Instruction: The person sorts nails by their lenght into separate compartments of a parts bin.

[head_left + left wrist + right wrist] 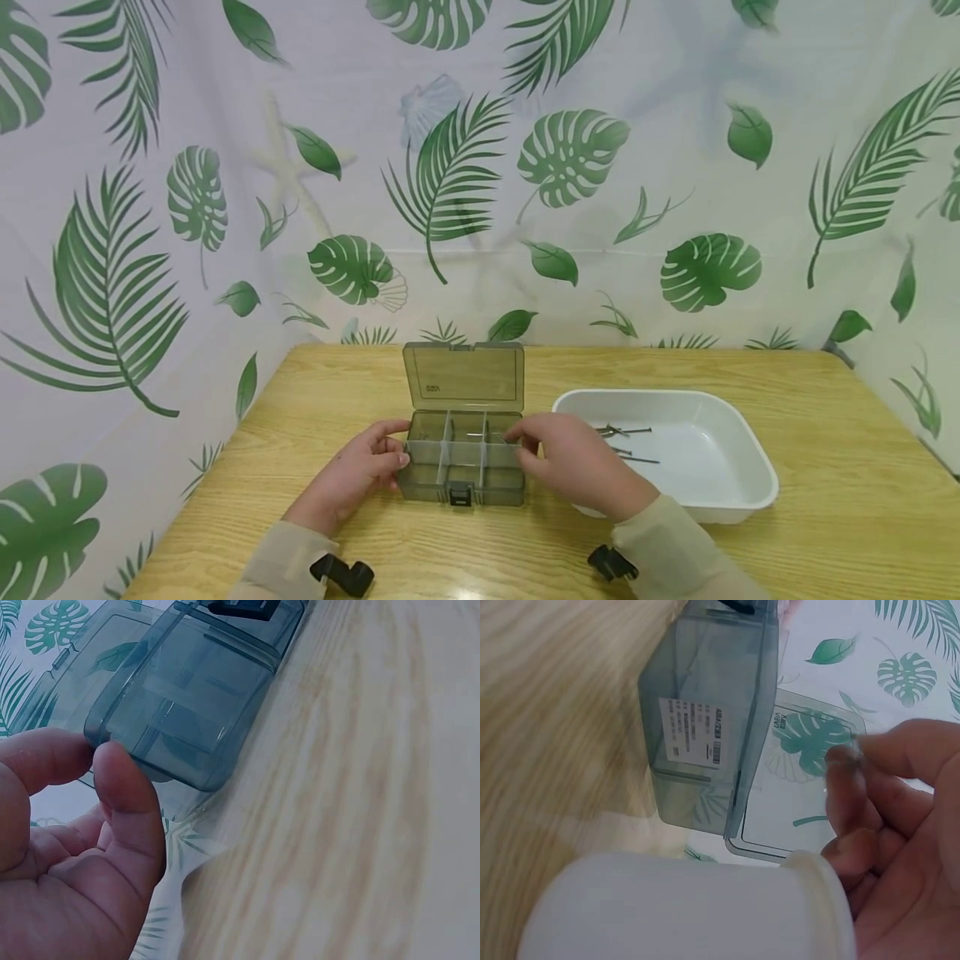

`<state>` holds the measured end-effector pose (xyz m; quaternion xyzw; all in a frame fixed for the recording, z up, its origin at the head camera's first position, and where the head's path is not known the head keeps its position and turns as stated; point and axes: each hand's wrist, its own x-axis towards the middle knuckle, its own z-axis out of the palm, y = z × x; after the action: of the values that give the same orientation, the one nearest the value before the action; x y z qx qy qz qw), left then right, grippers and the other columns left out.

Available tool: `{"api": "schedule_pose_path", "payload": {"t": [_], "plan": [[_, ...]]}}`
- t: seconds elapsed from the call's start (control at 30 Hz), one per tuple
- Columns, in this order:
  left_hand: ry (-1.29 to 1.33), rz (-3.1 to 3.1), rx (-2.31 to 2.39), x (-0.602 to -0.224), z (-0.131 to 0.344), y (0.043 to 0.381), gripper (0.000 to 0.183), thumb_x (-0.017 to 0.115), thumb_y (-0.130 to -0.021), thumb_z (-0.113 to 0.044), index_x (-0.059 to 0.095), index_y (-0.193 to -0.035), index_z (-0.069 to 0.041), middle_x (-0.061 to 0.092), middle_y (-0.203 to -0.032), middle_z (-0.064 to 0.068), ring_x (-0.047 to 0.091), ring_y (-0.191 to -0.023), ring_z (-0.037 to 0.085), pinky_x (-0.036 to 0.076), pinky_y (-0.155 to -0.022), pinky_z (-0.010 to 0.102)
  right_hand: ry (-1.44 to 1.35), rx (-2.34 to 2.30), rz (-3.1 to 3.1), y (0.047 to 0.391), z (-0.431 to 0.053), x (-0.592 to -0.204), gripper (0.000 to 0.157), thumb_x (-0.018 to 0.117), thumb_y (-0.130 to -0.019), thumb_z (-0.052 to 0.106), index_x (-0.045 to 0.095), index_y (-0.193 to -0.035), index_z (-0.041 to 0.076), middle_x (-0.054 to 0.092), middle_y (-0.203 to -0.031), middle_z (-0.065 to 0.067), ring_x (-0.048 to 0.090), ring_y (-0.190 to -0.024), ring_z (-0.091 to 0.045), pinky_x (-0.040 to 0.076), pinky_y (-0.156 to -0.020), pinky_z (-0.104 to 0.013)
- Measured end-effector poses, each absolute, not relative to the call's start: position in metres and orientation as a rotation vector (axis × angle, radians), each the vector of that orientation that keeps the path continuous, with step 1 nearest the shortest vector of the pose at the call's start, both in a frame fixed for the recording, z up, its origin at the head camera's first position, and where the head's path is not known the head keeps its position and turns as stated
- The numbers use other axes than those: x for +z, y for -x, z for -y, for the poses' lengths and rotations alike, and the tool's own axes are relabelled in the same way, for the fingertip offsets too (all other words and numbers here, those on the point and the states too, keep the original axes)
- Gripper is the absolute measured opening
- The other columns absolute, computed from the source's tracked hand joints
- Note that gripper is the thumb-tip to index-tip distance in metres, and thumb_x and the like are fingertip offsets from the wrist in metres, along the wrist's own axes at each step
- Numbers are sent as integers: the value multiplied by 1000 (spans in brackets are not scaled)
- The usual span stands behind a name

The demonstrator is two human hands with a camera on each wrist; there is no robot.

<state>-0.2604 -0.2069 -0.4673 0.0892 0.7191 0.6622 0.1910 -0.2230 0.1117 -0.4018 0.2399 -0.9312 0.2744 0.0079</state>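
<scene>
A smoky clear plastic compartment box (462,467) stands on the table with its lid (465,377) raised at the back. My left hand (367,458) holds the box's left side, thumb and index finger at its corner, as the left wrist view shows too. My right hand (566,454) is over the box's right rear compartment. In the right wrist view, the thumb and index fingertips (847,754) pinch a small, blurred grey metal piece. Thin slivers show inside the rear compartments, too faint to name.
To the right stands a white tray (720,492), partly behind my right hand, with several long thin screws or nails (637,430) in its left part. A leaf-print cloth (480,208) hangs behind and beside the wooden table (465,554).
</scene>
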Motion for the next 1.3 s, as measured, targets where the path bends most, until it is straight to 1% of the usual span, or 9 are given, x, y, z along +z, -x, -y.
{"api": "schedule_pose_path", "payload": {"t": [0.13, 0.2, 0.33, 0.53, 0.77, 0.93, 1.0, 1.17, 1.3], "plan": [[-251, -2018, 1862, -467, 208, 259, 60, 58, -99, -2, 32, -154, 2, 50, -101, 9, 50, -80, 18, 53, -64, 29, -766, 854, 2919, 222, -112, -402, 25, 70, -96, 25, 73, -119, 17, 59, -83, 19, 50, -68, -6, 45, -65, -31], [-250, -2015, 1864, -468, 208, 259, 60, 58, -100, -2, 32, -154, 2, 50, -101, 9, 50, -80, 18, 53, -64, 30, -765, 856, 2915, 222, -114, -401, 26, 71, -95, 27, 73, -120, 19, 59, -84, 20, 53, -73, -7, 46, -68, -32], [-233, -2005, 1868, -468, 208, 259, 60, 58, -100, -2, 32, -154, 0, 50, -101, 9, 50, -78, 17, 53, -65, 30, -747, 860, 2919, 222, -120, -401, 27, 71, -95, 27, 72, -121, 20, 61, -89, 18, 56, -79, -10, 48, -70, -34], [-235, -1999, 1865, -469, 209, 259, 61, 58, -100, -3, 32, -154, -1, 49, -100, 8, 49, -77, 17, 52, -64, 30, -724, 815, 2898, 223, -135, -403, 29, 70, -95, 25, 71, -123, 16, 63, -95, 11, 58, -84, -15, 49, -72, -35], [-243, -1997, 1864, -470, 209, 260, 62, 61, -99, -6, 32, -155, -2, 49, -101, 9, 49, -76, 16, 52, -65, 30, -706, 774, 2848, 227, -164, -406, 28, 72, -94, 22, 71, -121, 16, 65, -103, 8, 60, -90, -12, 52, -79, -37], [-249, -1995, 1865, -471, 208, 260, 63, 61, -99, -5, 32, -155, -2, 49, -101, 9, 50, -77, 17, 53, -65, 30, -674, 770, 2859, 231, -189, -410, 27, 72, -93, 21, 71, -119, 15, 67, -106, 5, 62, -96, -14, 53, -85, -41], [-252, -1995, 1862, -470, 209, 260, 62, 60, -99, -5, 31, -155, -1, 50, -101, 9, 50, -77, 17, 53, -65, 31, -656, 745, 2879, 232, -200, -411, 27, 72, -92, 22, 71, -119, 15, 67, -106, 6, 62, -97, -15, 52, -85, -42], [-253, -2003, 1853, -470, 209, 261, 62, 60, -99, -4, 32, -155, -2, 50, -101, 10, 49, -75, 16, 53, -65, 31, -632, 644, 2946, 232, -223, -411, 28, 73, -91, 21, 71, -118, 16, 65, -101, 7, 60, -92, -16, 51, -80, -41], [-257, -2011, 1851, -470, 209, 262, 62, 59, -99, -3, 32, -154, -1, 50, -101, 10, 49, -73, 16, 53, -64, 30, -615, 607, 3006, 232, -236, -412, 29, 74, -90, 22, 71, -119, 16, 64, -100, 5, 58, -90, -16, 50, -79, -42]]}}
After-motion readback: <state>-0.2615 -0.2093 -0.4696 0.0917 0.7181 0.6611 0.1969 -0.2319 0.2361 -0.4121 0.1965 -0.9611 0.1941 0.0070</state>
